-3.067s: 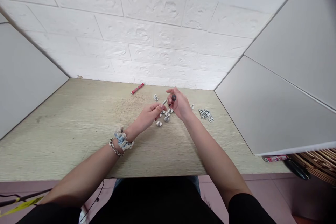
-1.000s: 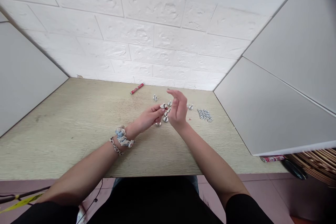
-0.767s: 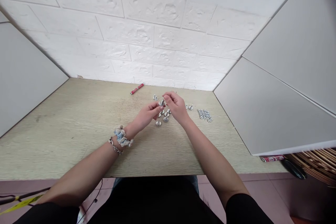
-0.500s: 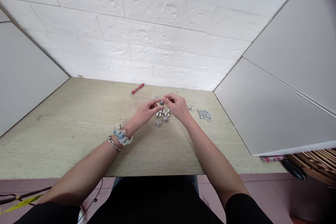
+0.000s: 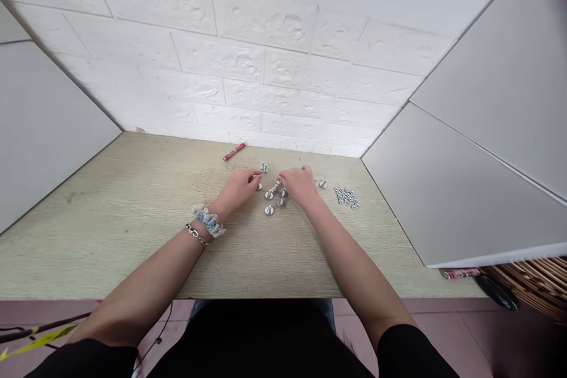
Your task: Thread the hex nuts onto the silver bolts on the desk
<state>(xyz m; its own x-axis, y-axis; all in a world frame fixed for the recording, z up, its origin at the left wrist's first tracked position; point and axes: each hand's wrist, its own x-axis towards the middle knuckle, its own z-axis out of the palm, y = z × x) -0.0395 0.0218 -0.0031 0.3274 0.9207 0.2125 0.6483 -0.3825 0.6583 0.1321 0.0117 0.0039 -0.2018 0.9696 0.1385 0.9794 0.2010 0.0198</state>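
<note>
My left hand [image 5: 239, 190] is closed in a pinch at a silver bolt with a wide washer [image 5: 258, 187], low over the table. My right hand [image 5: 300, 185] is bent over the group of bolts, its fingertips together at another silver bolt [image 5: 279, 182], mostly hidden by the fingers. Between and in front of the hands stand several bolts with washers, among them one bolt [image 5: 269, 195] and a nearer bolt [image 5: 269, 210]. More bolts [image 5: 264, 167] stand behind, without wide washers that I can see. Another bolt [image 5: 323, 183] stands right of my right hand.
Several small silver nuts [image 5: 346, 196] lie close together on the right of the wooden table [image 5: 146, 218]. A red marker-like stick [image 5: 234, 152] lies near the white brick wall [image 5: 248, 100]. White panels flank both sides. A red tube [image 5: 460, 273] and a woven basket [image 5: 531, 283] are at lower right.
My hands have moved apart from each other. The bolt with a washer that they held together is now at my left fingertips, lower, and my right hand has come down over the other bolts.
</note>
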